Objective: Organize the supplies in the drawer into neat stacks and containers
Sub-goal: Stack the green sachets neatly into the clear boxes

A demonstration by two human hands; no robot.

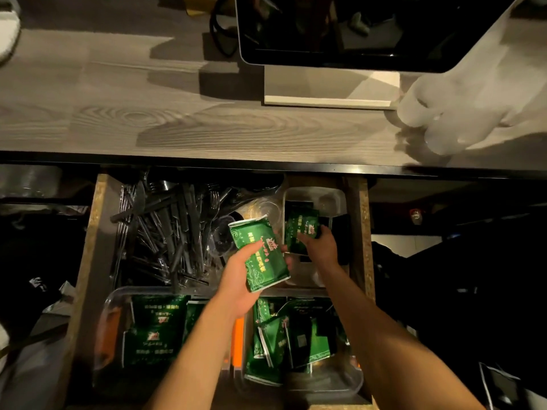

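Left hand [239, 279] grips green packet stack [260, 255], long axis near-to-far. Clear container [337, 196] lies just right and far; right hand [321, 247], nearer, pinches single packet [300, 229] inside it.

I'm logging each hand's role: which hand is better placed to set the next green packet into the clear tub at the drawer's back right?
Right. The right hand already pinches a packet inside the clear tub; the left hand holds its stack of packets outside it.
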